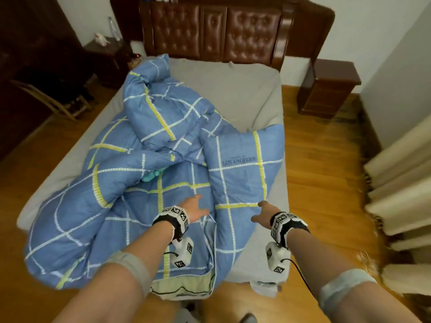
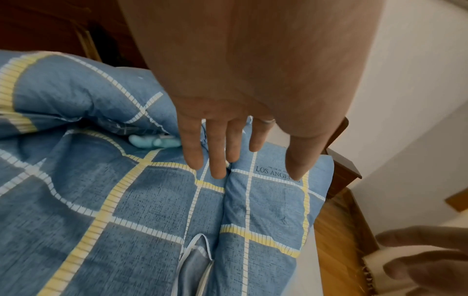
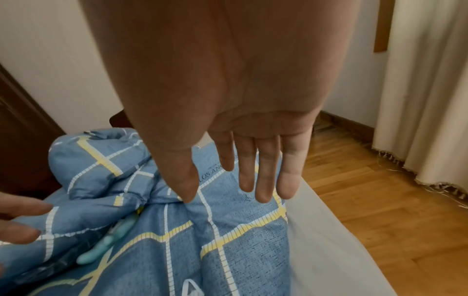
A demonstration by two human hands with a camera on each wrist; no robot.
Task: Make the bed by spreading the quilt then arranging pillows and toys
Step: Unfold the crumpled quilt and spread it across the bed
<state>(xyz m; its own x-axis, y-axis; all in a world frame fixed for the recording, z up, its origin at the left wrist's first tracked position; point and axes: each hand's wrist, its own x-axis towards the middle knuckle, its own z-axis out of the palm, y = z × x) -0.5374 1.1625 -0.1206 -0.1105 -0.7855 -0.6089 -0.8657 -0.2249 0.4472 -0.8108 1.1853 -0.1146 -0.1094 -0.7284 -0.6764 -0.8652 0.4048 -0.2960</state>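
A blue checked quilt (image 1: pixel 149 164) lies crumpled across the grey mattress (image 1: pixel 238 94), bunched toward the left and the foot. A matching blue pillow (image 1: pixel 240 164) printed "LOS ANGELES" lies at the right, also seen as the pillow (image 2: pixel 273 202) and pillow (image 3: pixel 243 220) in the wrist views. A pale teal toy (image 1: pixel 152 176) pokes out of the folds; the toy (image 2: pixel 152 142) and toy (image 3: pixel 108 242) show in both wrist views. My left hand (image 1: pixel 194 207) hovers open over the quilt beside the pillow. My right hand (image 1: pixel 263 212) hovers open above the pillow's near end. Both hold nothing.
A dark tufted headboard (image 1: pixel 214 31) stands at the far end. Dark wooden nightstands sit at the left (image 1: pixel 105 54) and right (image 1: pixel 331 87). A wooden chair (image 1: pixel 51 101) is at the left. Cream curtains (image 1: pixel 401 178) hang at the right above the wood floor (image 1: pixel 321 183).
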